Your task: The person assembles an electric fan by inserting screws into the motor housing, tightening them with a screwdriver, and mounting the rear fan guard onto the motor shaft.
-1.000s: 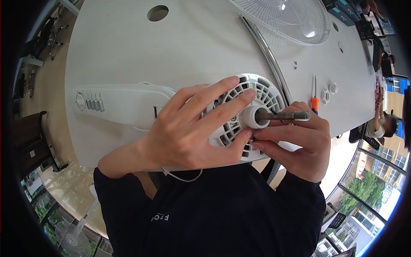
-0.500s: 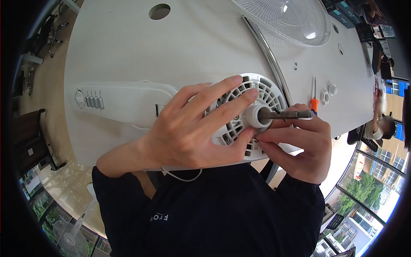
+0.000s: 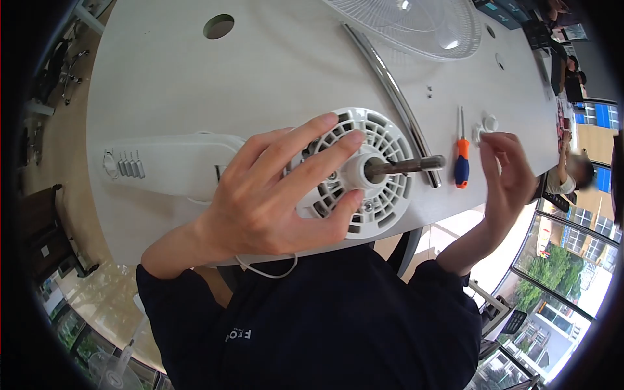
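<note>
My left hand [image 3: 266, 188] lies with spread fingers over the white round fan motor housing [image 3: 390, 201], its thumb beside the central collar. A metal motor shaft [image 3: 416, 164] sticks out of that collar, pointing right. My right hand [image 3: 507, 166] is at the table's right side, thumb and index finger pinched together at the edge of a white plastic ring [image 3: 478, 132]. Whether the fingertips grip the ring is hidden. A white plastic cap [image 3: 491, 122] lies just beyond it. Left of my right hand lies a screwdriver [image 3: 462, 162] with an orange and blue handle.
The white fan body with several switches [image 3: 169, 159] lies to the left. A chrome tube [image 3: 387, 84] runs diagonally behind the motor. The clear fan guard or blade [image 3: 416, 26] is at the back. Two small metal pieces [image 3: 429, 91] lie on the table [image 3: 273, 78]. Another person sits far right.
My right hand has left the collar and moved right to the white plastic ring. My left hand stays on the motor housing. The view has shifted slightly.
</note>
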`<state>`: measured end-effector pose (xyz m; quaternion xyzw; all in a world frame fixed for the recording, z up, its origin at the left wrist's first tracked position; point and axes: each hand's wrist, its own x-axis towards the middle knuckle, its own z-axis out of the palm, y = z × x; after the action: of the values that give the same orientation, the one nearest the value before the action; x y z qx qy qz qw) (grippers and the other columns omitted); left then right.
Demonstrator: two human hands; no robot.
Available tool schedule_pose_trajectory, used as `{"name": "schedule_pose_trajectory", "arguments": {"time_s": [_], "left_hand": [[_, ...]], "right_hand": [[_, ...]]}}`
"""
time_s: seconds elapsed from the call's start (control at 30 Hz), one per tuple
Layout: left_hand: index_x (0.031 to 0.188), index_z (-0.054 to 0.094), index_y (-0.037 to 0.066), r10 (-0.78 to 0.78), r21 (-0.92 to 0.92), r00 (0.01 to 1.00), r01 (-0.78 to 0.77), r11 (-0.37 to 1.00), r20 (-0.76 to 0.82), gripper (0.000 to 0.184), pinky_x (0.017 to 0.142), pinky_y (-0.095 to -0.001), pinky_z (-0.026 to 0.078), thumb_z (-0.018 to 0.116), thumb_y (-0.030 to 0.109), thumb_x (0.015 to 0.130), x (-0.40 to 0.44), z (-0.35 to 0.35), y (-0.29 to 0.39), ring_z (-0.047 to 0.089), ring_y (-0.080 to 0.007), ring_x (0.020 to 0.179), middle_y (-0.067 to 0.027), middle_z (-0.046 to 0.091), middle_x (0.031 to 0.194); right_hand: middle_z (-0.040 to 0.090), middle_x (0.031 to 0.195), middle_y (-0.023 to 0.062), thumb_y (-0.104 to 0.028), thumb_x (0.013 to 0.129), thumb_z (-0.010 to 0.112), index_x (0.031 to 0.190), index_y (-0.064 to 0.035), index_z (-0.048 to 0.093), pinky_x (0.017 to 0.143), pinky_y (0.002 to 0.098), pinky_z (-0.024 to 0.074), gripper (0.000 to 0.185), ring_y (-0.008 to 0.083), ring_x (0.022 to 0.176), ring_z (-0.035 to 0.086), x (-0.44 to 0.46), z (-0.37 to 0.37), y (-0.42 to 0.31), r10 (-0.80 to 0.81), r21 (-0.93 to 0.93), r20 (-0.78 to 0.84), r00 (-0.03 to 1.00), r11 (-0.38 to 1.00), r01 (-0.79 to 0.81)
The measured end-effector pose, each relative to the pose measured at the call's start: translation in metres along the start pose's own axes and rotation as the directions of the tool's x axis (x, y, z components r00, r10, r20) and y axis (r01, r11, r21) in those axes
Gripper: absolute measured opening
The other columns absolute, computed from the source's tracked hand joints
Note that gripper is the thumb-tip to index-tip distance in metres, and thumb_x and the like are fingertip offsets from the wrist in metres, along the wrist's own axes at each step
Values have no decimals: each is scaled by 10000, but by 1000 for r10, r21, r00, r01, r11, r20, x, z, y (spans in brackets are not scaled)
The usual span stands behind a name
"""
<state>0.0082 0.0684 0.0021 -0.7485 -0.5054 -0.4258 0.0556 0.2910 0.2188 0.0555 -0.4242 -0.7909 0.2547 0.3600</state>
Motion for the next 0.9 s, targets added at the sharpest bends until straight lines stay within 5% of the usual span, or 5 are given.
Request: {"name": "schedule_pose_trajectory", "arguments": {"time_s": [0.2, 0.43, 0.67, 0.8, 0.9], "left_hand": [[1000, 654, 213, 34, 31, 998, -35, 999, 52, 253, 774, -387, 579, 833, 196, 821, 2, -4, -4, 725, -395, 1114, -181, 776, 1181], [789, 681, 125, 34, 41, 999, -34, 999, -15, 155, 764, -356, 548, 822, 187, 776, 1, 0, -2, 726, -332, 1107, -110, 782, 1168], [1041, 655, 252, 53, 46, 997, -56, 997, 57, 230, 770, -370, 582, 807, 243, 868, -3, -4, 0, 719, -379, 1136, -93, 773, 1215], [1048, 663, 257, 63, 68, 997, -67, 995, 54, 249, 773, -361, 580, 817, 265, 853, -1, -3, -2, 721, -370, 1135, -85, 774, 1206], [1050, 671, 267, 54, 71, 998, -57, 996, 38, 273, 771, -344, 575, 828, 259, 827, 0, -3, -1, 721, -355, 1139, -80, 777, 1194]], "right_hand": [[707, 1121, 103, -325, 918, 785, 1184, -36, 721, 882, 390, 530, 398, 261, 1000, 667, -44, -13, 69, 331, -717, -123, 936, 622, -314], [682, 1158, 122, -384, 941, 760, 1241, -21, 683, 900, 394, 525, 478, 270, 1006, 674, -74, -2, 114, 563, -607, -146, 813, 598, -523], [706, 1073, 125, -111, 933, 757, 1152, 68, 723, 638, 219, 470, 285, 114, 715, 613, -56, -38, 88, 295, 129, -361, 885, 955, -266], [590, 1178, 221, -220, 990, 624, 1323, 112, 506, 598, 244, 594, 485, 215, 798, 696, -29, -42, 47, 101, 763, -330, 939, 615, 202], [545, 1144, 234, -330, 1031, 576, 1343, 58, 385, 647, 296, 622, 533, 247, 906, 703, -14, -53, 25, -192, 891, -85, 978, 425, 161]]}}
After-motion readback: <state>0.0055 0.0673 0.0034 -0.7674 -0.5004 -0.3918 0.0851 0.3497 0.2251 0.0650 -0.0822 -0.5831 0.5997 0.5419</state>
